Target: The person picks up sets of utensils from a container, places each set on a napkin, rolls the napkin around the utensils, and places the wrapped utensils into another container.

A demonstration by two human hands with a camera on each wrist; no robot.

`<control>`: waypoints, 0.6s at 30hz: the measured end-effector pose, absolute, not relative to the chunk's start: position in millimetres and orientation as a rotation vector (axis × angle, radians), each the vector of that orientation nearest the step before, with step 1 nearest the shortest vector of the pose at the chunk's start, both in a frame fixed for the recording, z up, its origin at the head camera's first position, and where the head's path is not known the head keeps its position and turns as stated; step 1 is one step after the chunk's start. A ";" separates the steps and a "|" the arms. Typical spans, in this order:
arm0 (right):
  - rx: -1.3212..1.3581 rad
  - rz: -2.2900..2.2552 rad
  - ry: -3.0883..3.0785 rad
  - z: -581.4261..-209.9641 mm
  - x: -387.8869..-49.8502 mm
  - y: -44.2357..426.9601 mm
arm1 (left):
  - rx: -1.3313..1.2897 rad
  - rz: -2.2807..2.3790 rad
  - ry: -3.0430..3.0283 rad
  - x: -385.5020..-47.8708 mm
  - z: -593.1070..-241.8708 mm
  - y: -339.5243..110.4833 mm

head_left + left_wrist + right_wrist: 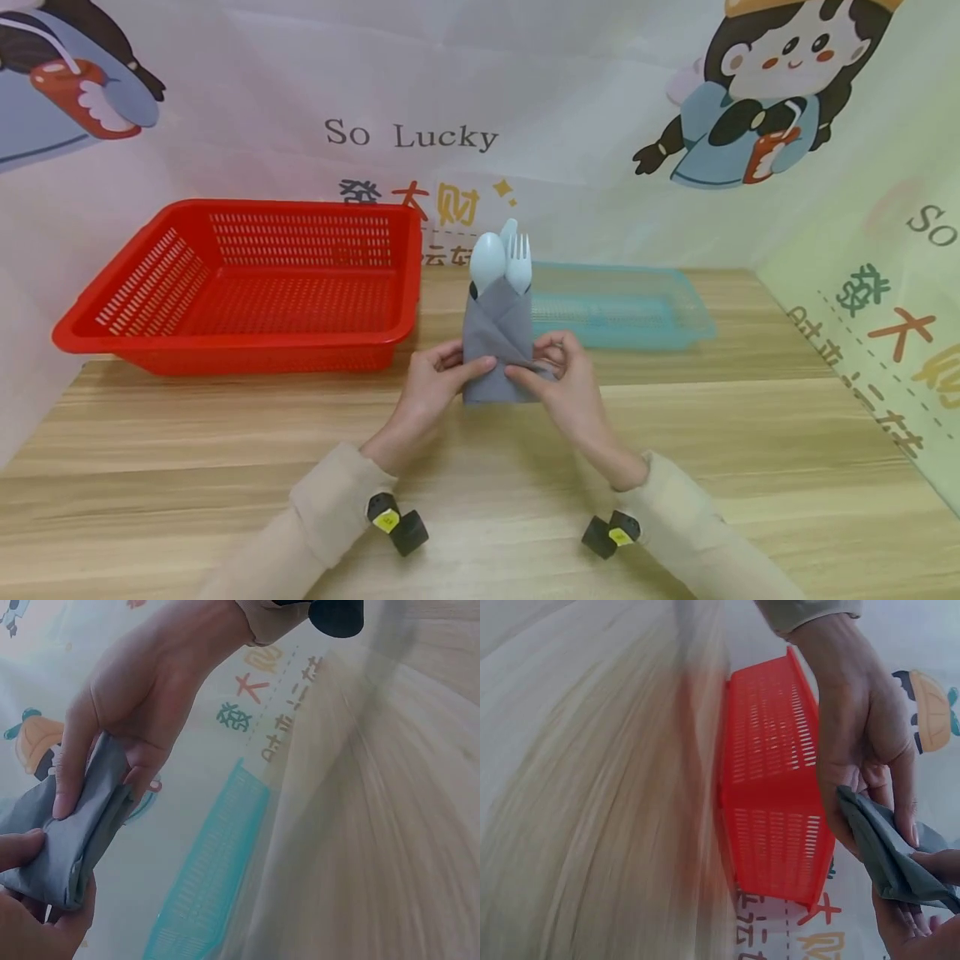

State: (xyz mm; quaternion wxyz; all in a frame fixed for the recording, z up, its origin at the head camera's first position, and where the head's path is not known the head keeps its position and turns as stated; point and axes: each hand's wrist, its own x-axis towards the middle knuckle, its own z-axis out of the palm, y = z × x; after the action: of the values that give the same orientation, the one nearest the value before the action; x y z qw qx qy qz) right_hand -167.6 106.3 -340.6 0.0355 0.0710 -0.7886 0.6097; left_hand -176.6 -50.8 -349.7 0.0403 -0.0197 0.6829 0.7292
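Both hands hold up a folded grey napkin (495, 333) above the table in the head view. A pale blue spoon (488, 261), a fork (519, 265) and the tip of a third pale blue utensil (509, 227) stick out of its top. The left hand (435, 377) grips the napkin's left edge, thumb in front and fingers behind. At the right edge, the right hand (566, 383) pinches a flap of the cloth, its thumb across the front. In both wrist views the napkin (67, 832) appears as a layered fold between the two hands; the utensils are hidden there.
A large red slotted basket (247, 340) stands on the wooden table (187, 467) at the left. Behind the napkin, to the right, is a shallow translucent teal basket (622, 336). A printed cloth backdrop (570, 100) rises behind and along the right side.
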 end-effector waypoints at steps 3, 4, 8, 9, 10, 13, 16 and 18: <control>0.215 1.916 -2.451 -337.2 -168.7 106.9 | -0.050 2.282 2.039 -175.4 -347.7 -50.0; 0.224 1.926 -2.464 -336.6 -169.0 107.6 | -0.050 2.294 2.025 -175.1 -347.4 -49.8; 0.291 1.954 -2.489 -336.1 -169.6 111.1 | -0.060 2.328 1.982 -174.5 -346.3 -49.1; 0.302 1.968 -2.483 -336.5 -169.5 111.9 | -0.061 2.337 1.971 -174.5 -346.0 -49.0; 0.313 1.981 -2.473 -336.7 -169.6 112.6 | -0.057 2.343 1.965 -174.7 -345.9 -49.0; 0.332 2.033 -2.432 -336.7 -169.0 113.2 | -0.025 2.359 1.936 -175.3 -345.4 -49.0; 0.343 2.047 -2.407 -335.7 -168.4 112.0 | 0.040 2.345 1.891 -176.3 -345.4 -49.1; 0.353 2.029 -2.403 -334.4 -168.4 110.9 | 0.084 2.318 1.868 -177.3 -345.3 -49.4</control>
State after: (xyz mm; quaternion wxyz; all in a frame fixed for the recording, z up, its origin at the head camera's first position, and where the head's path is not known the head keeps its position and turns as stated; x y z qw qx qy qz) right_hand -168.4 110.9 -334.4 -0.0117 0.1115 -0.7591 0.6412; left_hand -177.3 -49.4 -345.3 0.0815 0.0280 0.6251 0.7758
